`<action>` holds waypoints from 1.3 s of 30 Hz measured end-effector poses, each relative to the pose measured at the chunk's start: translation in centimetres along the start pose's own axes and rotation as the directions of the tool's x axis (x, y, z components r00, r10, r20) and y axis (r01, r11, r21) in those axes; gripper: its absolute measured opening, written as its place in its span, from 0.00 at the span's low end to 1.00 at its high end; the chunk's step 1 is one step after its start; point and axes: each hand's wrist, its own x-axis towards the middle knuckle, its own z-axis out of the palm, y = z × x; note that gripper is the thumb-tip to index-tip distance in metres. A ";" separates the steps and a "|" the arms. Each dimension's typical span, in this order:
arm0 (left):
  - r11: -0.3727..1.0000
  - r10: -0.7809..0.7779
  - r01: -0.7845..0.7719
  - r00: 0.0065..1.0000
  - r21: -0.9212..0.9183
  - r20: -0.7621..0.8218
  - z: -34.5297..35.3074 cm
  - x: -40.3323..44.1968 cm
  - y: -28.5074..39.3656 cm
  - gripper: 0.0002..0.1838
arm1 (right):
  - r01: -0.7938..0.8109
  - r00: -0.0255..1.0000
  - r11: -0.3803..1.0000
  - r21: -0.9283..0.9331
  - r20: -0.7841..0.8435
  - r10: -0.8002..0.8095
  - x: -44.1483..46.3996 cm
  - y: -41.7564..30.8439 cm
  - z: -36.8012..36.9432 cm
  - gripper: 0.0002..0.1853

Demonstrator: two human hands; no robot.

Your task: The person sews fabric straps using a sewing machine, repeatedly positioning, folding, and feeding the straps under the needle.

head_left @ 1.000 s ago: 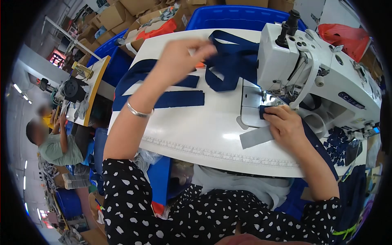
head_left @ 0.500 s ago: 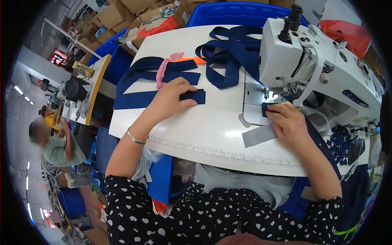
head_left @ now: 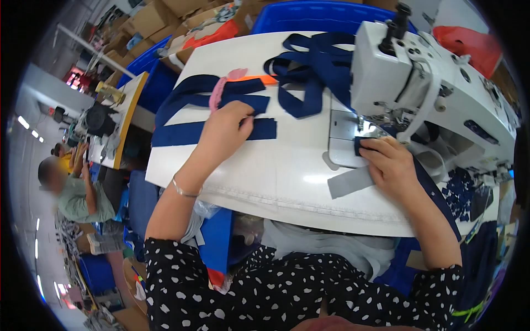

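My left hand [head_left: 227, 126] is over the navy fabric strips on the white table, its fingers curled in toward the thumb. Whatever lies between those fingertips is hidden. Beneath it runs a flat navy strip [head_left: 264, 129], its cut end showing to the right. Just beyond, a pink band [head_left: 217, 95] lies across a bundle of navy strips [head_left: 194, 86]. At the sewing machine [head_left: 381, 77], my right hand [head_left: 390, 164] pinches a small navy fabric end [head_left: 358, 145] beside the needle area. A grey strip [head_left: 350, 183] extends left from under that hand.
Looped navy straps [head_left: 309, 74] lie left of the machine head. An orange strip [head_left: 259, 79] is near the pink band. Along the table's near edge runs a measuring tape [head_left: 309, 206]. Blue bins [head_left: 323, 15] stand behind. A person in a green shirt [head_left: 83, 197] sits far left.
My left hand has lifted off the strip's cut end and shifted slightly left, its fingers now curled. My right hand stays at the machine with the navy fabric.
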 end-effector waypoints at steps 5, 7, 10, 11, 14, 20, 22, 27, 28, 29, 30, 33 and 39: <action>0.957 0.265 -0.206 0.907 0.203 -0.327 0.9 0.7 6.3 0.10 | 0.015 1.000 0.996 0.088 0.026 -0.018 0.2 -0.1 -0.4 0.14; 0.832 0.555 -0.512 0.773 0.215 -0.306 1.9 1.7 7.8 0.12 | 0.014 1.000 0.997 0.074 0.014 -0.015 0.1 0.0 -0.2 0.13; 0.812 0.552 -0.579 0.801 -0.070 -0.231 5.7 3.1 10.2 0.13 | 0.044 0.997 0.999 0.025 -0.057 -0.043 0.0 0.1 0.1 0.11; 0.789 0.530 -0.558 0.830 -0.258 -0.172 6.7 3.4 10.6 0.13 | -0.022 0.999 0.999 0.038 -0.028 0.023 0.0 0.1 0.2 0.12; 0.747 0.575 -0.591 0.804 -0.304 -0.150 9.0 4.3 10.9 0.14 | -0.106 0.994 0.994 0.024 0.008 0.106 0.2 -0.1 0.3 0.15; 0.745 0.561 -0.590 0.806 -0.310 -0.186 8.8 3.7 10.2 0.15 | -0.085 0.996 0.996 0.006 -0.039 0.085 0.3 0.0 0.7 0.16; 0.743 0.560 -0.585 0.810 -0.324 -0.177 8.8 3.6 10.3 0.17 | -0.001 0.994 1.000 -0.001 -0.108 0.001 0.3 0.2 0.8 0.14; 0.715 0.578 -0.606 0.793 -0.348 -0.194 9.5 3.7 10.9 0.15 | 0.026 0.990 1.000 0.011 -0.141 -0.024 0.3 0.2 0.7 0.11; 0.712 0.582 -0.609 0.790 -0.350 -0.191 9.5 3.6 11.0 0.15 | 0.035 0.989 0.999 0.007 -0.142 -0.033 0.3 0.3 0.8 0.11; 0.725 0.562 -0.586 0.807 -0.362 -0.183 9.4 3.5 11.0 0.15 | 0.031 0.989 0.999 0.007 -0.145 -0.030 0.3 0.3 0.8 0.11; 0.737 0.540 -0.563 0.823 -0.374 -0.175 9.4 3.4 11.0 0.15 | 0.027 0.990 1.000 -0.001 -0.140 -0.027 0.3 0.3 0.9 0.11; 0.745 0.515 -0.524 0.845 -0.413 -0.142 9.3 3.3 11.1 0.14 | 0.024 0.990 1.000 -0.008 -0.142 -0.025 0.3 0.2 0.8 0.12; 0.755 0.467 -0.452 0.879 -0.476 -0.094 9.6 3.0 11.3 0.12 | 0.022 0.988 1.000 0.003 -0.151 -0.021 0.1 0.3 1.0 0.13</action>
